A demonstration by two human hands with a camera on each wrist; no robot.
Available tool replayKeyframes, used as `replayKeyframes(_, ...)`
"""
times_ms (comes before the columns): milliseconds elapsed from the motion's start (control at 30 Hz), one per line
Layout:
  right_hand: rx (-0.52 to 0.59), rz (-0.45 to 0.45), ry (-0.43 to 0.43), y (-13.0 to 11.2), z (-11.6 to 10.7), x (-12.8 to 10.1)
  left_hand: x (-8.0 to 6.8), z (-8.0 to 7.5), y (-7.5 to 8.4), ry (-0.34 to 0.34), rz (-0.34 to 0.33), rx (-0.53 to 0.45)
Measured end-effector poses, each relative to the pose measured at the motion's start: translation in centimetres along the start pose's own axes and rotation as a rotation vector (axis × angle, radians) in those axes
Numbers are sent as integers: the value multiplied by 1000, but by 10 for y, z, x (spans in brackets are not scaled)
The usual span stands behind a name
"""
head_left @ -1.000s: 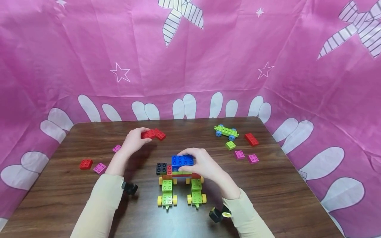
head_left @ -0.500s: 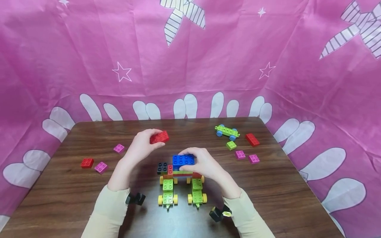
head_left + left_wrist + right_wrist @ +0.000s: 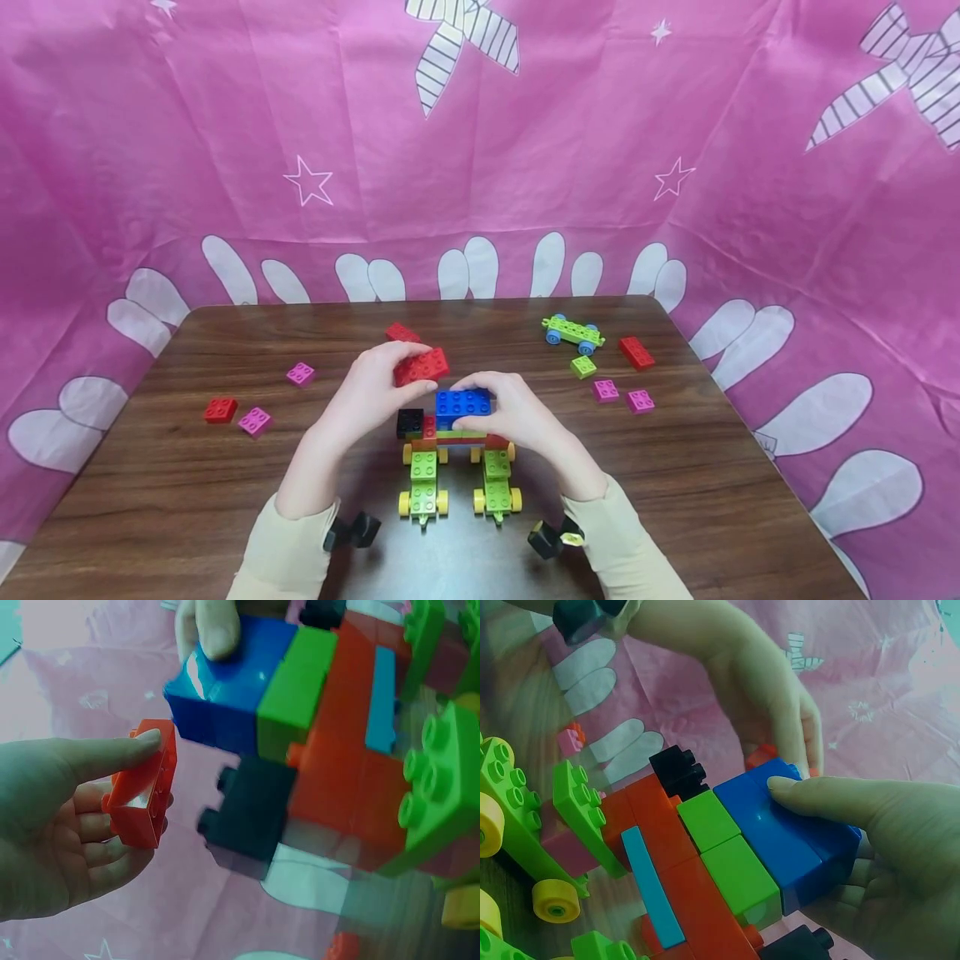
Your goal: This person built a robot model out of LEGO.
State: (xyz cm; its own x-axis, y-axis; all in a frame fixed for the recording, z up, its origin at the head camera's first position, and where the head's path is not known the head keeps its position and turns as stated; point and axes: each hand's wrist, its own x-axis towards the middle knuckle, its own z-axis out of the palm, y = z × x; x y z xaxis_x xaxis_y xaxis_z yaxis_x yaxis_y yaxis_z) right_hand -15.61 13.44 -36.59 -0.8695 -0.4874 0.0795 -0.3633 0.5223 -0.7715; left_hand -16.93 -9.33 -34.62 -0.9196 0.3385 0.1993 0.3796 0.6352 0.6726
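A toy-brick build (image 3: 453, 450) stands at the table's middle on two green wheeled bases with yellow wheels (image 3: 422, 487). It has red and green layers, a black brick (image 3: 409, 422) and a blue brick (image 3: 462, 403) on top. My right hand (image 3: 517, 414) grips the blue brick (image 3: 795, 840). My left hand (image 3: 372, 392) holds a small red brick (image 3: 422, 366) just above and left of the blue brick (image 3: 225, 697); the red brick (image 3: 142, 787) is pinched between thumb and fingers, apart from the build.
Another red brick (image 3: 402, 333) lies behind the hands. On the left lie a red brick (image 3: 221, 409) and two pink bricks (image 3: 255, 421). At the right rear sit a green base with blue wheels (image 3: 573, 331), a green brick (image 3: 582, 366), a red brick (image 3: 636, 352) and pink bricks (image 3: 622, 395).
My left hand carried one red brick right and toward the build, leaving another red brick on the table behind. The right hand stayed on the blue brick.
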Motion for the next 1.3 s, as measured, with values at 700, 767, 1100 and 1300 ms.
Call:
replayKeyframes(700, -41, -12, 7, 3, 2, 1, -17, 2, 22, -99, 96, 67)
replayKeyframes(767, -47, -12, 9, 3, 2, 1, -17, 2, 21, -116, 92, 63)
replayKeyframes(1100, -40, -5, 8, 1, 2, 0, -17, 2, 21, -128, 111, 47)
replayKeyframes(1300, -42, -22, 11, 2, 1, 0, -16, 3, 22, -117, 124, 36)
